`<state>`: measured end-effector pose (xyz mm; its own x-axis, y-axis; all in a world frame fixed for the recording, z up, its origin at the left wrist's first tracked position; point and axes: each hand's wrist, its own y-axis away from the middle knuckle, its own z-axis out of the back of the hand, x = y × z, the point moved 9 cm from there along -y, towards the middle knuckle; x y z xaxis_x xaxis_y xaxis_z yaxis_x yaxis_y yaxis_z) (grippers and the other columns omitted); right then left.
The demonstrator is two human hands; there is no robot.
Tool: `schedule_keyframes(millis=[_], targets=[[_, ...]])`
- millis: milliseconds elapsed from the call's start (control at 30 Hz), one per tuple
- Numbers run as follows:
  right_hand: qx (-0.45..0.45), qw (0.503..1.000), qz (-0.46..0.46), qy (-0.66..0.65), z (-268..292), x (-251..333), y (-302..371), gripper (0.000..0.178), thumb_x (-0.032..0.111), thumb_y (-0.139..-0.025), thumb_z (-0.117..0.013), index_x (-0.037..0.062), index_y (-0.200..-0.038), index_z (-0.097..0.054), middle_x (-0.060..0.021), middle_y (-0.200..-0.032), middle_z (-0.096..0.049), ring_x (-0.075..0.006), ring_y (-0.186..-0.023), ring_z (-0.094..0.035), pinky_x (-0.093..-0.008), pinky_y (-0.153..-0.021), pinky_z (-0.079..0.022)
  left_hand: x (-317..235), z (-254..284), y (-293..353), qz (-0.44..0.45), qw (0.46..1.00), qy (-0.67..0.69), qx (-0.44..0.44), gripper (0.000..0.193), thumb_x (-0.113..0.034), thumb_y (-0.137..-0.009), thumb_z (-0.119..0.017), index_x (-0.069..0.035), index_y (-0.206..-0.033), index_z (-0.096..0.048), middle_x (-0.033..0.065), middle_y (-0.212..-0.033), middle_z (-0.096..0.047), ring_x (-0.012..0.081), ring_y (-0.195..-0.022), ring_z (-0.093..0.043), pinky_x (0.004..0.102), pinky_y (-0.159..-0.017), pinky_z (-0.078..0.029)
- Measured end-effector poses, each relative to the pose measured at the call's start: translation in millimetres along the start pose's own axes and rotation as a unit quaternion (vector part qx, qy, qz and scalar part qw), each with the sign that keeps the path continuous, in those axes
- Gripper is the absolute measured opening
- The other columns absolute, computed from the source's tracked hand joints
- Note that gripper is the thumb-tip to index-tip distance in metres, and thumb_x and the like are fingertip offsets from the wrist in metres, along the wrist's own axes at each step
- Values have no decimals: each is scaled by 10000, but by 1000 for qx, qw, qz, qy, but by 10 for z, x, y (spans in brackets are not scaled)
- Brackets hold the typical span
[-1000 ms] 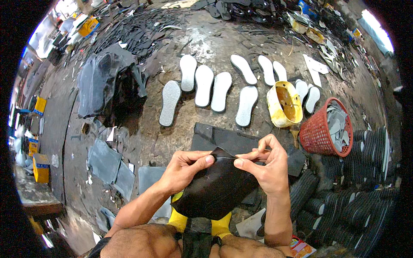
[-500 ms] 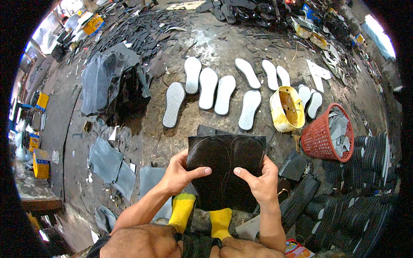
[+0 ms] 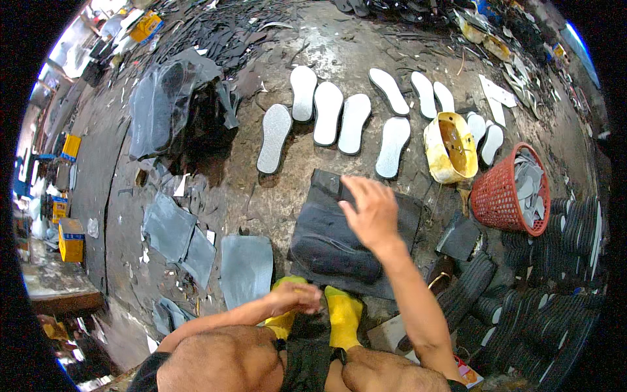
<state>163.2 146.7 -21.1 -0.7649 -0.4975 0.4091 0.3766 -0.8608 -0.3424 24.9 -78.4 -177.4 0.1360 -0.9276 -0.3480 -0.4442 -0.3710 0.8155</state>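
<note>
Black sheets (image 3: 330, 238): layered on the floor (image 3: 232, 209), centre; laying down looks nearly done, what is left cannot be told; number unclear
Left hand (image 3: 297, 298): one, at their 7 o'clock, grip empty, loose
Right hand (image 3: 372, 208): one, at their 1 o'clock, grip wide, contact unclear
Pale-topped soles (image 3: 328, 114): ten, set out, 11 to 2 o'clock
Yellow container (image 3: 449, 172): one, 1 o'clock
Red basket (image 3: 493, 199): one, 2 o'clock

Floor (image 3: 274, 204) — dark sheets (image 3: 330, 232), white soles (image 3: 328, 114)

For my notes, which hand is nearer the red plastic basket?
Right. The right hand is left of the basket, over black sheets; the left hand is farther left, by yellow socks.
</note>
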Motion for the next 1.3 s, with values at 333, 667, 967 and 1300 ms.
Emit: schedule_keyframes(millis=[333,667,967,1300], targets=[[145,989,-1,5,-1343,291,1435,692,487,-962,-577,95,-1519,-455,-77,-1609,-395,-307,-1500,-321,-559,-1226,-201,-592,302,-99,-388,494,-767,-132,547,-316,-978,-609,-128,-1480,-501,71,-1581,-443,242,-1496,-361,563,-1244,-176],[159,968,-190,51,-940,-525,1789,915,688,-904,-543,136,-1598,-315,-85,-1699,-182,-361,-1563,-111,-704,-1188,16,-946,146,-50,-484,491,-701,-180,486,-369,-940,-689,-150,-1367,-613,61,-1505,-536,177,-1368,-520,518,-1113,-377],[180,983,22,-39,-824,12,1650,821,696,-804,-674,266,-1486,-518,-111,-1625,-353,-348,-1523,-261,-660,-1210,-88,-1058,350,-54,-469,603,-615,-196,758,-517,-943,-626,-129,-1551,-392,161,-1655,-270,373,-1546,-191,546,-1254,-112],[118,982,147,30,-729,252,1401,518,328,-826,-742,175,-1315,-659,-90,-1345,-642,-259,-1227,-614,-460,-1020,-482,-1188,342,209,-549,478,-667,-157,735,-330,-837,-806,-110,-1465,-492,170,-1560,-433,384,-1414,-437,499,-1184,-332]])
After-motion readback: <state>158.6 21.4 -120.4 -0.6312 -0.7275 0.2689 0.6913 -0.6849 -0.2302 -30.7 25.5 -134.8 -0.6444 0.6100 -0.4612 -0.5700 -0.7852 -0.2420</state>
